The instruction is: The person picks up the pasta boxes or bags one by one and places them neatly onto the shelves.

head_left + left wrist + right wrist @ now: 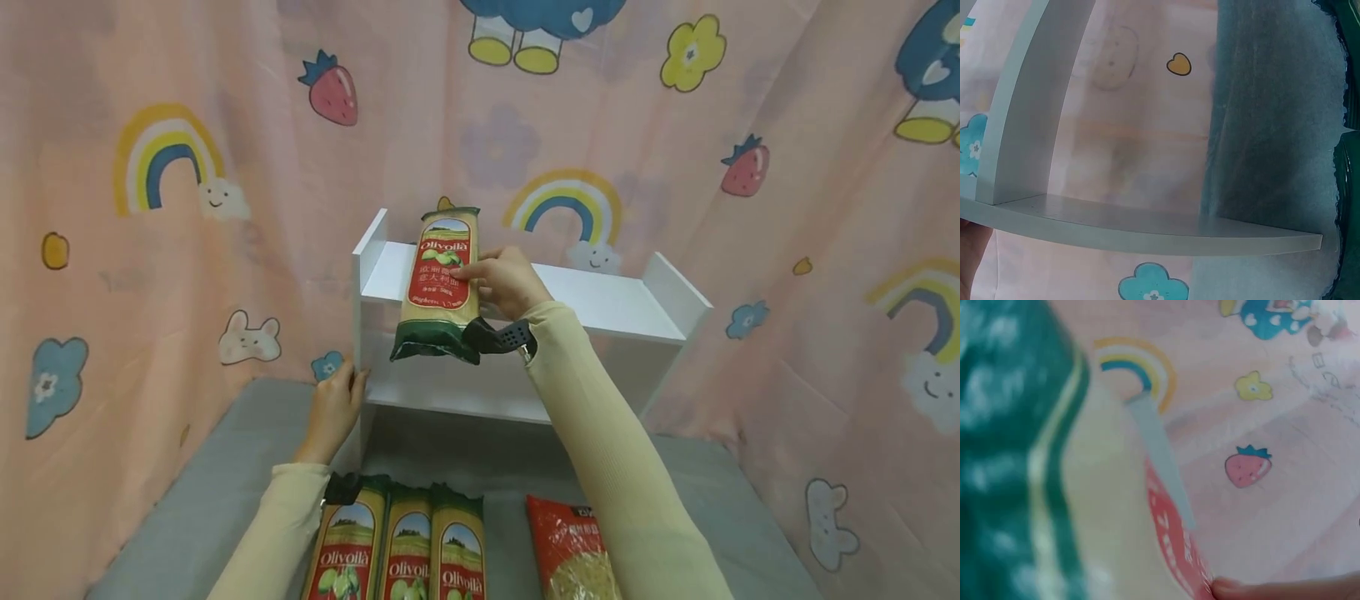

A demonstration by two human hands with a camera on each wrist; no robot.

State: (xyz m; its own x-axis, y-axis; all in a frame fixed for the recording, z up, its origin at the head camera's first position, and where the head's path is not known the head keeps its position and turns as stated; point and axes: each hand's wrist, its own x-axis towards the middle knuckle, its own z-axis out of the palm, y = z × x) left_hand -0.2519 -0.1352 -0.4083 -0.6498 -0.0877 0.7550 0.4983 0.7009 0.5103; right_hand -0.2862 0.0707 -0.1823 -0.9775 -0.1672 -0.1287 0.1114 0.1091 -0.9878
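Observation:
In the head view my right hand point(510, 282) grips a packet of spaghetti point(442, 275) by its right edge, with one finger across the red label. The packet is tilted up in front of the upper left of a white shelf point(600, 300); whether it touches the board cannot be told. Close up in the right wrist view are the packet's green end point(1010, 456) and a fingertip point(1229, 589) at its red label. My left hand point(333, 414) holds the front edge of the shelf's left side panel. Only part of that hand point(971, 256) shows in the left wrist view.
Several things lie below the shelf: three more spaghetti packets point(408, 542) side by side at the left, and a red bag of pasta point(573, 550) partly behind my right sleeve. A grey cloth point(720, 500) covers the surface. Behind hangs a pink patterned curtain point(420, 142).

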